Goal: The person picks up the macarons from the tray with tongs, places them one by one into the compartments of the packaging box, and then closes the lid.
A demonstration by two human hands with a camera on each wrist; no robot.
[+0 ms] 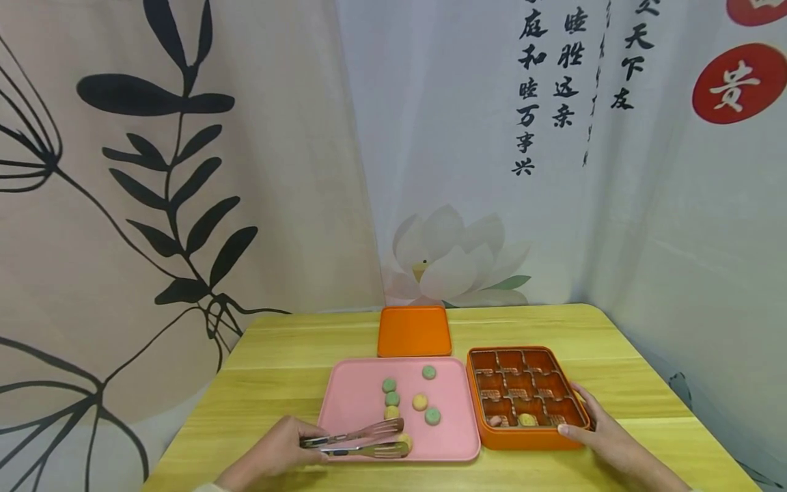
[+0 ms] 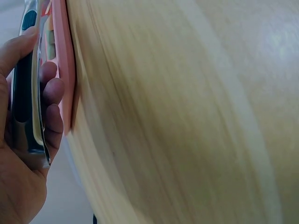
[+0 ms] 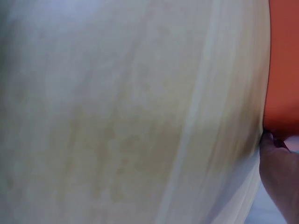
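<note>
My left hand (image 1: 279,444) grips metal tongs (image 1: 375,451) by their dark handle, also seen between thumb and fingers in the left wrist view. Over the front of the pink tray (image 1: 445,441), the tong ends stand apart, with a yellow round piece (image 1: 405,441) right at their tips. Several small green and yellow round pieces lie farther back on the tray. With thumb in front and fingers behind, my right hand (image 1: 605,432) holds the front right corner of the orange box (image 1: 531,439). Its divided insert has a yellow piece (image 1: 527,419) in the front middle compartment and a pinkish one (image 1: 494,421) front left.
Behind the tray lies a flat orange lid (image 1: 415,333). Tray and box stand side by side on the wooden table (image 1: 289,383), almost touching. A printed curtain (image 1: 295,171) hangs along the table's back.
</note>
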